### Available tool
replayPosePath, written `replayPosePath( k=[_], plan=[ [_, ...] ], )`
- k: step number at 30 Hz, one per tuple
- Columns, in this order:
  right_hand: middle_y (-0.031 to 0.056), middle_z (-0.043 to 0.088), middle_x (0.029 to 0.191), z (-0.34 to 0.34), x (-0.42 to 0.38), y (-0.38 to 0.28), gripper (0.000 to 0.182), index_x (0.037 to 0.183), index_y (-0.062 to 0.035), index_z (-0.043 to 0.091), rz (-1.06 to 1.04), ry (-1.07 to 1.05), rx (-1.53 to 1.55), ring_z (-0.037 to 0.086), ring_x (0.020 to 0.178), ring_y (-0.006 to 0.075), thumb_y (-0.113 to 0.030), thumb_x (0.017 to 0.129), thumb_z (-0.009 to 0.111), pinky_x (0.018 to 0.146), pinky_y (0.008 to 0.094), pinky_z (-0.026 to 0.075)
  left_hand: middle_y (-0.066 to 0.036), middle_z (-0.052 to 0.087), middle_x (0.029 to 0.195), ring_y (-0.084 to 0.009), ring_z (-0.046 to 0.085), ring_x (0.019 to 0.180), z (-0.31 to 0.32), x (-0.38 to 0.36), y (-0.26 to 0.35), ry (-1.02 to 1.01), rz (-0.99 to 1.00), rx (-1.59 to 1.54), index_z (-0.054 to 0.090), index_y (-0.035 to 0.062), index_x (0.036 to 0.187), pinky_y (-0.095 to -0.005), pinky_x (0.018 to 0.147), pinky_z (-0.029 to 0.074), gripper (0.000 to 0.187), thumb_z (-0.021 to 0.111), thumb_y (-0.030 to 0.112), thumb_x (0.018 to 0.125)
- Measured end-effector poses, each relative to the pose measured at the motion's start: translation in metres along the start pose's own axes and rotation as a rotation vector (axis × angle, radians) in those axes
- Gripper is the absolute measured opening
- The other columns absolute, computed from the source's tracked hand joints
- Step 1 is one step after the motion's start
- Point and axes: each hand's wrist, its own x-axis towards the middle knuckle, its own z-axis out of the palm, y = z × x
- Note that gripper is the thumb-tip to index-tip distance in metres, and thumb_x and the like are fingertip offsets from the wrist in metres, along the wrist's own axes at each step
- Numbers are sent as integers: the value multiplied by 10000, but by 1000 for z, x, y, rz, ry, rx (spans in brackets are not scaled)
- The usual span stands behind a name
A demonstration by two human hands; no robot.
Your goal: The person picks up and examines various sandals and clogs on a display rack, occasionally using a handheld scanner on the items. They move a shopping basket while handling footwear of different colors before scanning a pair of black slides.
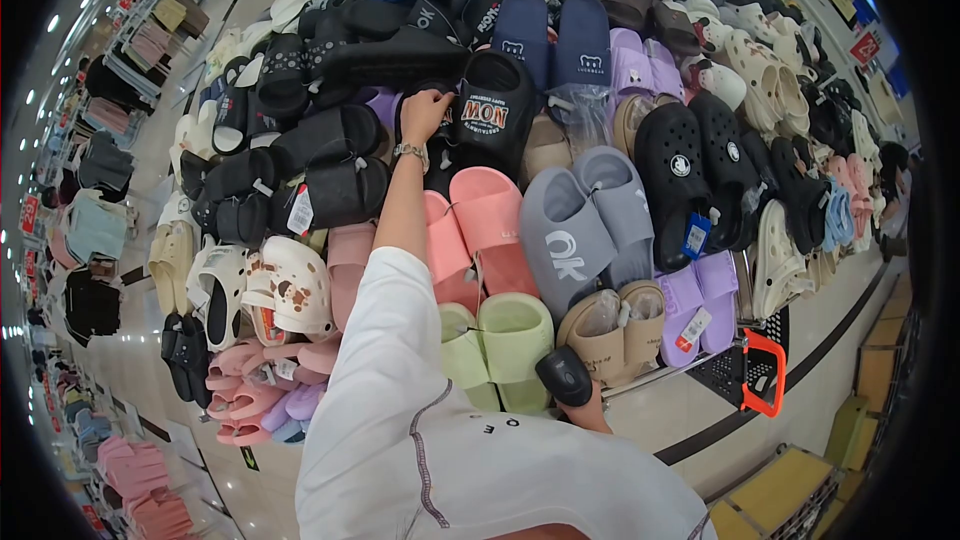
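Left hand (425,112): fingers curled onto one black slide (493,110) lettered "MON", high on the slipper display (760,270). Right hand (590,410): mostly hidden, closed round one black scanner (565,376) by the front edge. Nearby: two pink slides (470,230), two grey slides (585,220), two green slides (497,348).

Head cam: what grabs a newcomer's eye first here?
A big heap of slides and clogs fills the display table. The left hand, a watch on its wrist, reaches into the pile at a black slipper printed with letters. Lower down, the right hand holds a black scanner beside the pale green slides, and an orange-handled basket sits at the table's edge.
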Motion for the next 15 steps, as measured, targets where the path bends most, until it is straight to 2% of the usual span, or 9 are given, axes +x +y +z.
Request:
replayPosePath(
  k=[2,15],
  plan=[
    [100,609,864,-1,0,1,336,939,-15,578,0,-14,-17,573,793,206,-71,625,684,730,314,438,-165,596,672,-327,578,677,1,1,-1,0,5,-13,628,24,721,-385,608,419,383,521,389,771],
    [91,616,827,2,1,-1,288,906,-11,587,45,8,49,574,750,178,-74,641,679,701,306,444,-162,591,653,-326,577,661,3,1,-4,12,12,-5,622,27,705,-392,590,416,385,522,392,775]
  ],
)
